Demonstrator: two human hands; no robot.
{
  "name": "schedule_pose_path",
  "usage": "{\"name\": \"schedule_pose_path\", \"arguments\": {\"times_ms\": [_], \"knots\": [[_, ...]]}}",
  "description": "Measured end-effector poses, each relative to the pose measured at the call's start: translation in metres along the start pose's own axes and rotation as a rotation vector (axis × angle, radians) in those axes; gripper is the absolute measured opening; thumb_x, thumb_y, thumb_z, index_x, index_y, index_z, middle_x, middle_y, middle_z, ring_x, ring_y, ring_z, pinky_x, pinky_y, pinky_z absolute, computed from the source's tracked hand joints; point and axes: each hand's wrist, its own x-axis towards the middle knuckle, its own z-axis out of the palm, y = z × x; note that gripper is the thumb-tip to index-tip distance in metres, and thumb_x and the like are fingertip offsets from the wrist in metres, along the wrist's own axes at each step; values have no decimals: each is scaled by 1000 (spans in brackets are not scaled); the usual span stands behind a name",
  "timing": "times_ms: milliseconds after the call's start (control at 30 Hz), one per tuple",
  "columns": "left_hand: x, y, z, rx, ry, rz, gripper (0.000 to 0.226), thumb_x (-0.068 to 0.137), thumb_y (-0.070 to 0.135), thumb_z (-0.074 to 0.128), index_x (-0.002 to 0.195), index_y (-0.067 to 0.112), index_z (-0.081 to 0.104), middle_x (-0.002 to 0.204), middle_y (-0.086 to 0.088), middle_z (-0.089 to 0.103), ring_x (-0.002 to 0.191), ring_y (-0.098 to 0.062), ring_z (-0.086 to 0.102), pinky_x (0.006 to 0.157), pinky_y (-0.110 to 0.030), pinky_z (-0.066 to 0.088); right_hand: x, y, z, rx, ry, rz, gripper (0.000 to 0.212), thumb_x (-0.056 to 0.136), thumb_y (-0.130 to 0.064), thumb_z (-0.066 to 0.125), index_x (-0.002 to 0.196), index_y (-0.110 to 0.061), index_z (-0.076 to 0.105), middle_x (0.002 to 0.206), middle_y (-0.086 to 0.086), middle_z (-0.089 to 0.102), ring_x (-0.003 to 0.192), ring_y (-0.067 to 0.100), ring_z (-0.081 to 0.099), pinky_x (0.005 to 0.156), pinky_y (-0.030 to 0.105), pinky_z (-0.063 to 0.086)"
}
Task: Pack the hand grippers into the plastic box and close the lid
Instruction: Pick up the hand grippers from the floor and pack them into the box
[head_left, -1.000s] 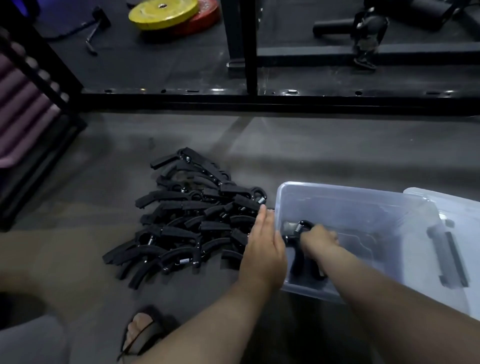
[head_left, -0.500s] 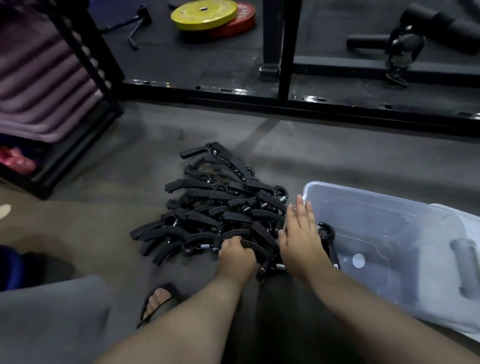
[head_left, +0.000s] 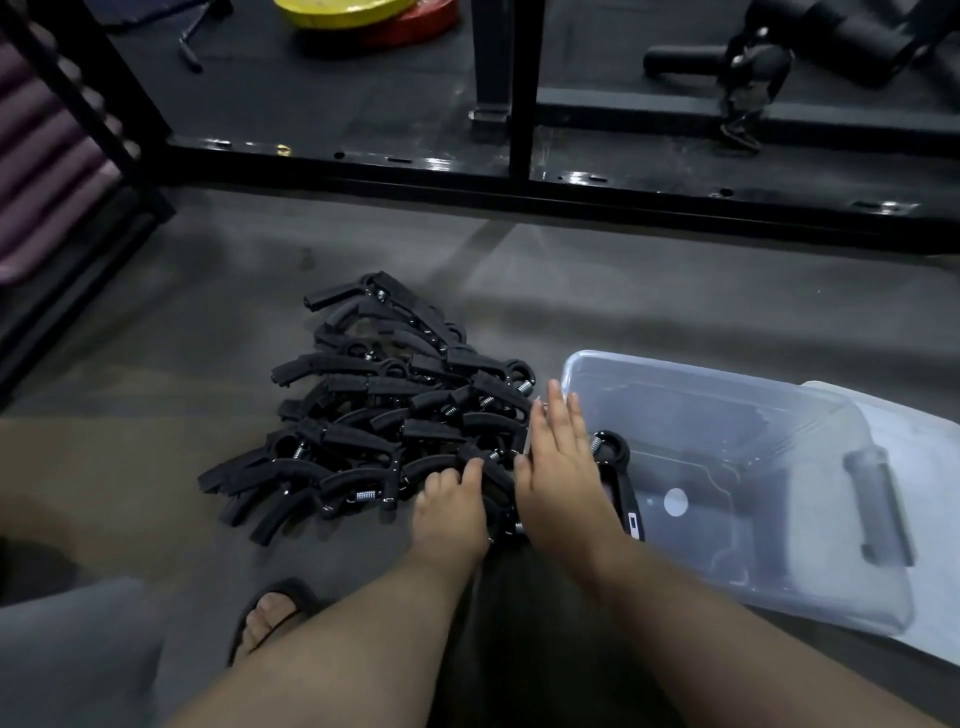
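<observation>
A pile of black hand grippers (head_left: 384, 415) lies on the grey floor at the centre. To its right stands the clear plastic box (head_left: 727, 387), open, with one hand gripper (head_left: 613, 457) inside against its left wall. The lid (head_left: 914, 447) lies beside and under the box's right end. My left hand (head_left: 452, 509) is at the pile's near right edge, fingers curled over a gripper there. With its fingers straight, my right hand (head_left: 556, 467) lies flat over the pile's right edge, just left of the box wall.
A black rack frame (head_left: 519, 176) crosses the floor behind the pile. Yellow and red weight plates (head_left: 358, 13) lie at the far back. Purple mats on a shelf (head_left: 47, 171) stand at left. My sandalled foot (head_left: 270, 618) is near the pile's front.
My right hand came out of the box, leaving a gripper inside, and now lies flat by the pile. My left hand left the box edge and curled onto a gripper.
</observation>
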Motion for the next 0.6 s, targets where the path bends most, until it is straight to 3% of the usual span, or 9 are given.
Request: {"name": "schedule_pose_path", "arguments": {"times_ms": [200, 333, 433, 500, 600], "knots": [[-18, -14, 7, 99, 46, 46, 54, 87, 19, 61, 133, 17, 32, 119, -1, 57, 113, -23, 51, 96, -32, 37, -2, 1, -1, 17, 3, -14, 62, 100, -21, 34, 157, -9, 10, 164, -1, -13, 148, 13, -21, 118, 26, -10], [-22, -26, 5, 144, 74, 234, 47, 58, 29, 84, 90, 23, 49, 79, 8, 58, 74, -17, 61, 65, -30, 46, -1, 2, -3, 80, -27, 16, 62, 100, -22, 33, 157, -12, 10, 163, -6, -14, 147, 8, -22, 117, 24, -9], [-22, -32, -15, 93, 128, 331, 14, 86, 28, 63, 96, 19, 58, 91, 0, 59, 87, -25, 59, 75, -37, 45, 0, 2, -5, 97, -18, 28, 61, 100, -22, 36, 156, -12, 15, 164, -7, -9, 149, 10, -15, 117, 22, -7], [-22, -36, -34, 50, 200, 256, 20, 97, 32, 45, 106, 20, 58, 103, 0, 59, 98, -25, 56, 83, -37, 43, 0, 2, -8, 164, -13, 20, 58, 100, -20, 39, 155, -12, 22, 164, -6, -1, 150, 9, -9, 116, 19, -5], [-23, -38, -61, -258, 300, -5, 27, 101, 33, 39, 105, 17, 60, 103, -3, 62, 99, -28, 59, 82, -35, 46, -2, 0, -23, 387, 27, 59, 49, 100, -11, 42, 149, -10, 39, 161, -5, 21, 150, 9, 11, 114, 14, 2]]}}
